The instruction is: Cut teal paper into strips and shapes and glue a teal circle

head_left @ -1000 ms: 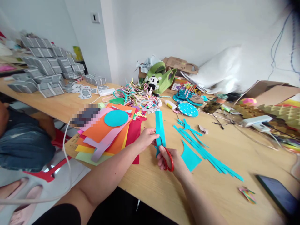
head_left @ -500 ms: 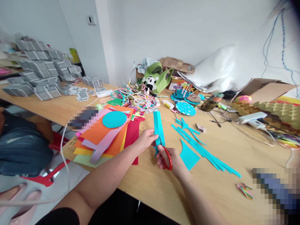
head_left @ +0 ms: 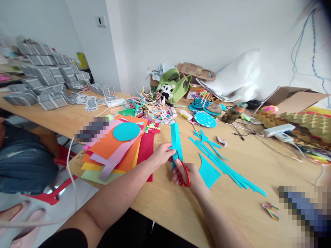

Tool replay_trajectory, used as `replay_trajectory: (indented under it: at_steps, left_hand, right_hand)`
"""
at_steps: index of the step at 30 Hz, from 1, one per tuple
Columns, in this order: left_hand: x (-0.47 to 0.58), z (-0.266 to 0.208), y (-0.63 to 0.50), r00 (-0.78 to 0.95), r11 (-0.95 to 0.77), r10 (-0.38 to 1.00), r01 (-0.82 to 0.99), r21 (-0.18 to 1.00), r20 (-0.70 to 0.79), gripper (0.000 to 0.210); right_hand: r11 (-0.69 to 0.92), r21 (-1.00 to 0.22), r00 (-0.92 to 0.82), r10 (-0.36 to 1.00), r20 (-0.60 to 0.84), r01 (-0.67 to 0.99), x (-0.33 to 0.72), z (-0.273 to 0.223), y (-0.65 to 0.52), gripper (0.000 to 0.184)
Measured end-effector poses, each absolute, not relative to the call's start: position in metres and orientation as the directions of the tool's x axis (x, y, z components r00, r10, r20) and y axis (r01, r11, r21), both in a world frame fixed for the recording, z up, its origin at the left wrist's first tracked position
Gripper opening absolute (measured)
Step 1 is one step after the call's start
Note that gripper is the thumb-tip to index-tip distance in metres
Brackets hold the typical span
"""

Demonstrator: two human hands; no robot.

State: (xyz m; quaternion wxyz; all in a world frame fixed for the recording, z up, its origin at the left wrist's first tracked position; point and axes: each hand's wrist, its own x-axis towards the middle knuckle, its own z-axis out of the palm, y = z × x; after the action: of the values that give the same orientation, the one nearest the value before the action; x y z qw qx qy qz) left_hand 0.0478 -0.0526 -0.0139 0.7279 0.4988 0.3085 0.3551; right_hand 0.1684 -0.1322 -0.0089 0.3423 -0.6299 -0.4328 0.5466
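My left hand (head_left: 164, 153) pinches a turquoise strip (head_left: 175, 135) of craft sheet, holding it lengthwise away from me above the table. Wrapped round the red handles of a pair of scissors (head_left: 188, 175), my right hand (head_left: 184, 174) is just below and right of the left one. The scissor blades are mostly hidden behind the strip and fingers. To the right lie several narrow turquoise strips (head_left: 227, 168) and a curved-edged turquoise offcut (head_left: 209, 173). A turquoise oval (head_left: 126, 132) rests on a stack of coloured sheets (head_left: 103, 148) at the left.
A tangled heap of colourful pieces (head_left: 152, 106) lies behind my hands, near a green bag (head_left: 173, 84) and a glue bottle (head_left: 185, 115). Grey bundles (head_left: 49, 75) are piled at far left. A power strip (head_left: 279, 130) with cables is at right. Someone in jeans (head_left: 28, 162) sits at left.
The turquoise strip has shifted very slightly to the right in my left hand. Both hands stay almost in the same place, and the loose pieces have not moved.
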Motion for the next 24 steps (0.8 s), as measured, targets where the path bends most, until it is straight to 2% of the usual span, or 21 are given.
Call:
replay_trajectory:
  at_steps: [8,16,24]
  left_hand:
    - [0.048,-0.013,-0.054,0.555,0.258,0.827,-0.24,0.936,-0.086,0.027]
    - [0.043,-0.007,-0.048,0.512,0.378,0.837,-0.289,0.88,-0.192,0.034]
    - [0.041,-0.01,-0.042,0.424,0.415,0.865,-0.307,0.856,-0.268,0.028]
  right_hand:
    - [-0.408,-0.897,0.035,0.912,-0.408,0.17,0.169,-0.01,-0.132,0.066]
    - [-0.416,-0.883,-0.013,0.903,-0.429,0.216,0.169,-0.01,-0.133,0.066]
    - [-0.411,-0.88,-0.063,0.898,-0.436,0.237,0.164,-0.014,-0.133,0.067]
